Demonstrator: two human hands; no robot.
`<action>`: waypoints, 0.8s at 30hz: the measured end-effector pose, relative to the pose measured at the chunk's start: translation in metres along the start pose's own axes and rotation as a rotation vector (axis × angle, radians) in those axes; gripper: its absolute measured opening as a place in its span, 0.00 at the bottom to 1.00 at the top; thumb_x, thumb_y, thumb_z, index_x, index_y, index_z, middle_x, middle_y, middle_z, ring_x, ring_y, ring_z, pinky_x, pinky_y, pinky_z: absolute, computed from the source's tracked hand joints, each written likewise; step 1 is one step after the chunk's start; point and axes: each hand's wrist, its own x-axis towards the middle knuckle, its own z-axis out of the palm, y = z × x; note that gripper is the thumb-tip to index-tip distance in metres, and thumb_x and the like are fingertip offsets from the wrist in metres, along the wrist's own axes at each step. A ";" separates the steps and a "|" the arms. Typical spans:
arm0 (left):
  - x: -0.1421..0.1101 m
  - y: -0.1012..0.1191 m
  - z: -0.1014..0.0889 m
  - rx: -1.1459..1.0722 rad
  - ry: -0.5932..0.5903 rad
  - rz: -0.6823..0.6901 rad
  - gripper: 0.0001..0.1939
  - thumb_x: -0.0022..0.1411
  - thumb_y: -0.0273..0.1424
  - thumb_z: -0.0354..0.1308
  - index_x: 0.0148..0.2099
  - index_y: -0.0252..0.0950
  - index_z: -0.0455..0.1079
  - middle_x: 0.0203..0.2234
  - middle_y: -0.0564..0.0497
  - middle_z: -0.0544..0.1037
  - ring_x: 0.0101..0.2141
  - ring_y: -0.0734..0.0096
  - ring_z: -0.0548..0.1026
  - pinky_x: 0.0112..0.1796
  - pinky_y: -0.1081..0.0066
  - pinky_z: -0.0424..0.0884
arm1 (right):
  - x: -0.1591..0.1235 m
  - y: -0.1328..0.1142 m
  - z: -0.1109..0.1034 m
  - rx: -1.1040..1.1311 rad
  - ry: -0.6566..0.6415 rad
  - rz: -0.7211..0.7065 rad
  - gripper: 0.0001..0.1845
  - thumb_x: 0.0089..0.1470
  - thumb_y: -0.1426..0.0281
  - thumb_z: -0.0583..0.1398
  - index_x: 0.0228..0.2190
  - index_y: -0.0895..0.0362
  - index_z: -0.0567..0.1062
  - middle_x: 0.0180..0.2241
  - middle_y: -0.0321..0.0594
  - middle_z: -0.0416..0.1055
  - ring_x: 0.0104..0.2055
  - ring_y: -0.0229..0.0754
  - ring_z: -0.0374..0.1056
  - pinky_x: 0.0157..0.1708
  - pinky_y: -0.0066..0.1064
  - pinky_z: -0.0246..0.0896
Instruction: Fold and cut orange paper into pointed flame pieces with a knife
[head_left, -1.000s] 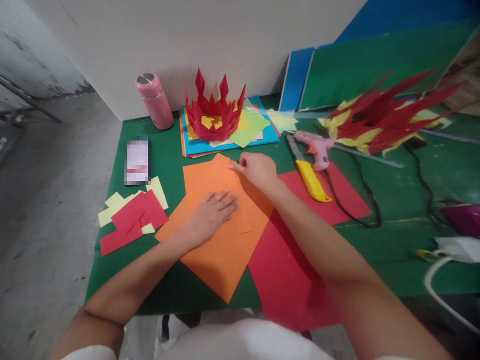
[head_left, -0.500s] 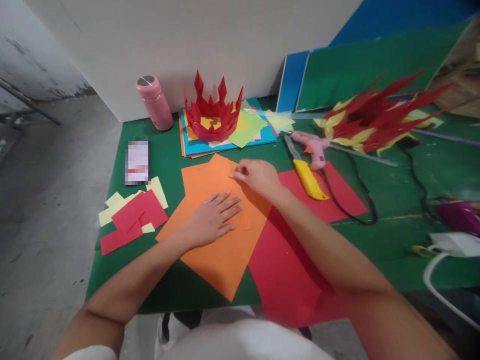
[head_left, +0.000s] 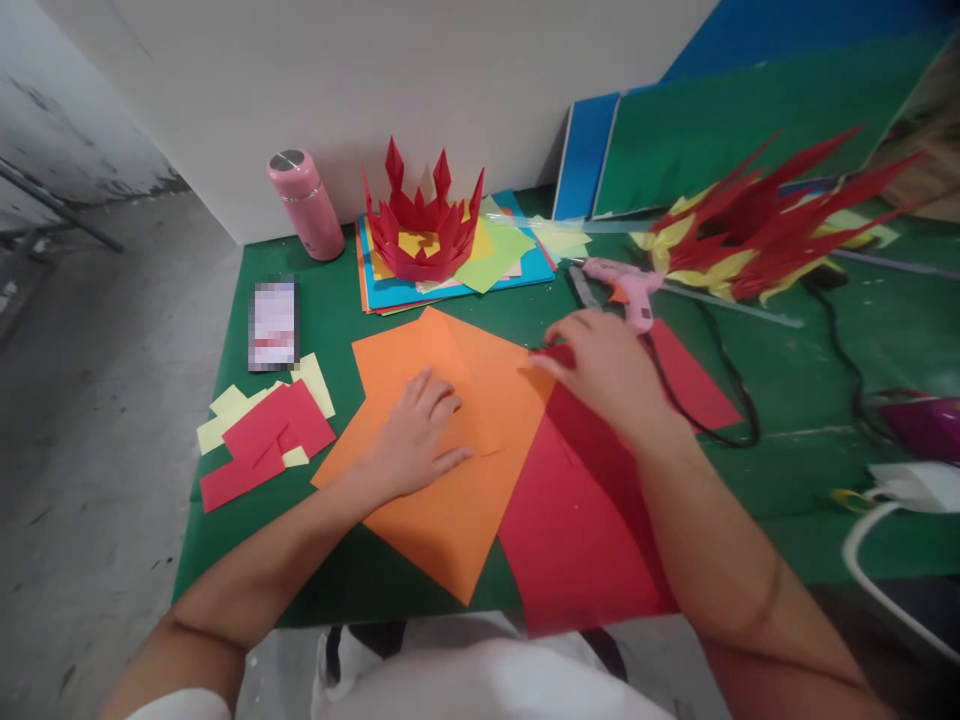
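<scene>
Head view: the right hand [head_left: 600, 365] is at the right-hand corner of the folded orange paper [head_left: 450, 520], fingers curled and thumb close to the forefinger; whether the corner is pinched between them cannot be told. The left hand [head_left: 416, 435] rests palm down on the middle of the paper, fingers loosely spread, closed on nothing.

Change noted: the right hand has shifted outward from the upper middle of the paper to that corner, while the left has stayed at the middle. As judged, handling has passed from the inner edge to the outer part, with the left hand serving as a weight.

The orange paper lies on the green tabletop [head_left: 322, 585], one corner toward the wearer, a slanting edge or crease running down from its top corner. A large red paper sheet [head_left: 581, 530] lies beside it on the right.

Beyond the right hand are the metal blade of a cutter [head_left: 583, 288] and a pink glue gun [head_left: 636, 298] with a black cord. Behind the orange paper, a pointed red paper crown [head_left: 409, 265] stands on a stack of coloured paper [head_left: 386, 293]. To the left are red and pale yellow paper scraps [head_left: 262, 425], a blurred-out phone [head_left: 274, 325] and an upright pink metal-topped bottle [head_left: 311, 215].
</scene>
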 end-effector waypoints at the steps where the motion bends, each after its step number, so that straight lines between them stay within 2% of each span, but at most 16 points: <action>1: 0.000 0.001 -0.002 -0.010 -0.004 -0.016 0.32 0.64 0.49 0.59 0.58 0.28 0.66 0.59 0.34 0.68 0.68 0.37 0.53 0.67 0.44 0.53 | -0.001 0.007 -0.002 -0.060 0.059 0.080 0.19 0.62 0.53 0.55 0.37 0.55 0.74 0.43 0.54 0.71 0.47 0.58 0.66 0.43 0.46 0.60; 4: -0.001 0.003 -0.008 0.006 -0.041 -0.049 0.36 0.59 0.52 0.62 0.60 0.31 0.67 0.63 0.35 0.65 0.68 0.37 0.52 0.66 0.43 0.54 | -0.006 0.024 -0.007 -0.189 0.102 0.247 0.21 0.62 0.55 0.54 0.43 0.60 0.73 0.44 0.61 0.70 0.46 0.62 0.67 0.43 0.50 0.61; 8: -0.002 0.002 -0.010 0.096 -0.092 -0.060 0.41 0.59 0.57 0.60 0.66 0.40 0.63 0.69 0.40 0.58 0.68 0.38 0.53 0.64 0.44 0.57 | -0.011 0.035 -0.006 -0.185 0.034 0.358 0.21 0.60 0.57 0.54 0.46 0.60 0.69 0.37 0.58 0.72 0.38 0.60 0.70 0.34 0.46 0.62; 12: -0.003 0.000 -0.009 0.147 -0.086 -0.089 0.46 0.57 0.62 0.57 0.69 0.43 0.59 0.71 0.41 0.54 0.68 0.38 0.53 0.64 0.44 0.57 | -0.009 0.028 -0.011 -0.174 -0.068 0.439 0.16 0.54 0.62 0.58 0.43 0.56 0.67 0.34 0.54 0.72 0.34 0.58 0.70 0.31 0.42 0.58; 17: 0.001 -0.005 -0.013 0.121 -0.057 -0.191 0.43 0.59 0.59 0.58 0.68 0.39 0.61 0.70 0.40 0.57 0.64 0.39 0.59 0.61 0.43 0.61 | -0.007 0.012 -0.031 -0.033 -0.119 0.513 0.15 0.47 0.65 0.61 0.37 0.53 0.64 0.39 0.49 0.73 0.36 0.52 0.69 0.31 0.39 0.56; 20: 0.002 -0.011 -0.012 0.094 -0.032 -0.206 0.42 0.61 0.58 0.57 0.68 0.39 0.61 0.69 0.41 0.59 0.66 0.37 0.56 0.63 0.40 0.58 | -0.011 0.013 -0.040 0.152 -0.079 0.468 0.17 0.44 0.65 0.61 0.38 0.53 0.66 0.42 0.48 0.73 0.40 0.52 0.69 0.36 0.40 0.60; 24: 0.003 -0.020 -0.008 0.080 0.023 -0.192 0.41 0.62 0.58 0.55 0.67 0.35 0.61 0.67 0.41 0.62 0.69 0.38 0.50 0.66 0.43 0.53 | -0.016 0.020 -0.042 0.409 -0.152 0.218 0.22 0.46 0.60 0.61 0.44 0.52 0.71 0.45 0.48 0.73 0.44 0.52 0.70 0.42 0.41 0.64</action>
